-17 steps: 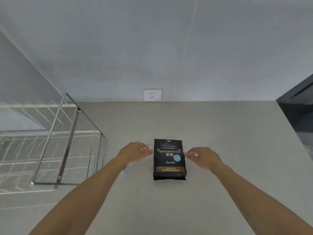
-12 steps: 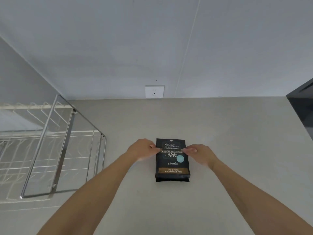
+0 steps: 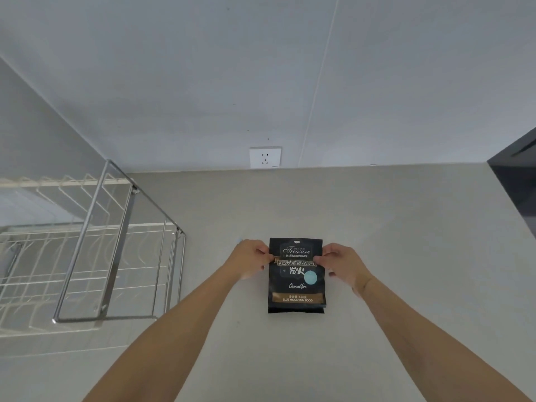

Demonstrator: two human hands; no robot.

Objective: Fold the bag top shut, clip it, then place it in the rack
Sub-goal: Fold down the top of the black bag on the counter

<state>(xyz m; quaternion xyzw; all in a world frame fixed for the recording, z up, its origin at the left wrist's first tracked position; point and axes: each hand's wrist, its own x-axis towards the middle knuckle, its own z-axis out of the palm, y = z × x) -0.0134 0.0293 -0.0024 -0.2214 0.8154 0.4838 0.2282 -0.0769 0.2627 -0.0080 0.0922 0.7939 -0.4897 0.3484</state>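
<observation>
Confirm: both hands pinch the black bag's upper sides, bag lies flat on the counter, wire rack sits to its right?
Not quite. In the head view the wire rack sits to the left of the black bag, not the right. The rest holds: left hand and right hand pinch the bag's upper sides, and it lies flat on the counter.

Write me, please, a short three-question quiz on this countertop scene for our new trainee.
1. True or false: the top of the black coffee bag is already folded over.
2. Which hand grips the bag's left edge? A. left hand B. right hand C. neither
3. Fill in: the wire rack sits to the bag's ____ side.

Key: 1. False; the top lies flat and unfolded. 2. A. 3. Left.
</observation>
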